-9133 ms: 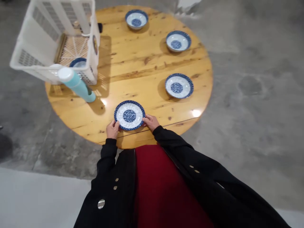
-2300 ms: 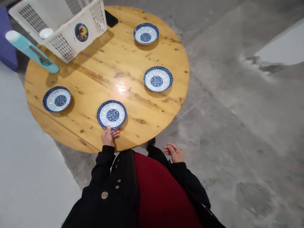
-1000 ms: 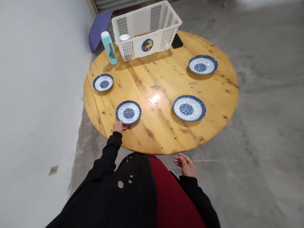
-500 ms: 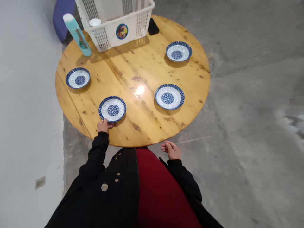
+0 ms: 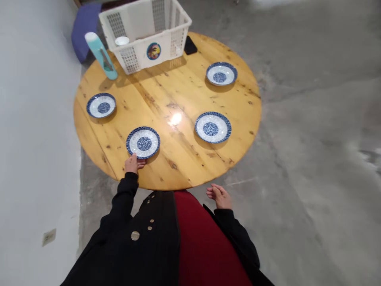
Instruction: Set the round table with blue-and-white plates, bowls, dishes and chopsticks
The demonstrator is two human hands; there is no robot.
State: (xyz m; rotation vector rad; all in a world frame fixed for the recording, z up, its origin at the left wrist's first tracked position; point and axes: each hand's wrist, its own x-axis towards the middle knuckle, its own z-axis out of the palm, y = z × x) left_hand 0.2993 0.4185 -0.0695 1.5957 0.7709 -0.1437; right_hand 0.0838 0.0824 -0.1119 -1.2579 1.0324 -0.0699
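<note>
A round wooden table (image 5: 166, 107) carries several blue-and-white plates. My left hand (image 5: 131, 164) rests on the near rim of the closest plate (image 5: 143, 142), fingers pinched on its edge. My right hand (image 5: 219, 196) hangs off the table's near edge, fingers loosely apart, holding nothing. Other plates lie at the left (image 5: 101, 105), at the middle right (image 5: 212, 127) and at the far right (image 5: 222, 73).
A white slotted plastic crate (image 5: 145, 33) stands at the table's far side with a small white cup (image 5: 122, 40) inside. A teal bottle (image 5: 101, 55) stands beside it. A dark phone (image 5: 189, 45) lies behind the crate. A white wall runs along the left; bare concrete floor lies to the right.
The view has shifted slightly since half a second ago. My left hand stays on the same plate's rim and my right hand stays off the table edge.
</note>
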